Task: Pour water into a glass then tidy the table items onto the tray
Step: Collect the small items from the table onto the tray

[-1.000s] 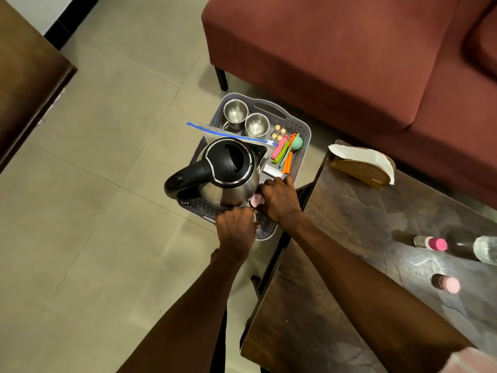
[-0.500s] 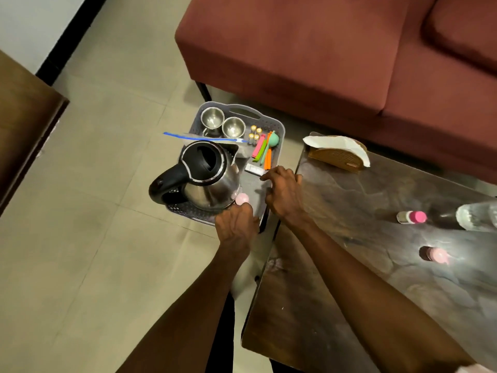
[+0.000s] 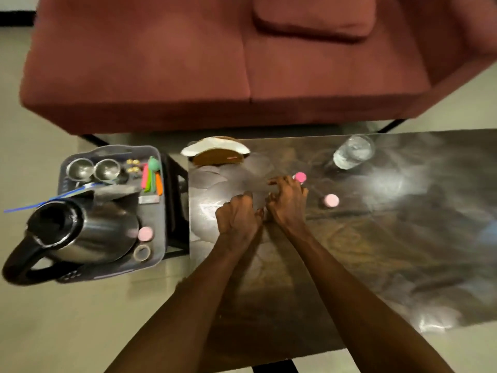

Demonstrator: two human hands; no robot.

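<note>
Two hands over desk [image 3: 403,238]: right hand [image 3: 286,203] reaching pink-capped bottle [image 3: 300,176], grasp unclear; left hand [image 3: 238,218] curled, contents unclear. Pinch cap squarely, carry to tray [image 3: 158,211].

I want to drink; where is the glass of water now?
In the head view, the glass of water stands on the table's far side, right of the napkin holder, near the sofa.

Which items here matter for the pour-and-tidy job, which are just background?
Job: grey plastic tray; steel kettle with black handle; clear glass of water; two pink-capped bottles on the dark table; left hand; right hand.

Background: maroon sofa; wooden napkin holder.
</note>
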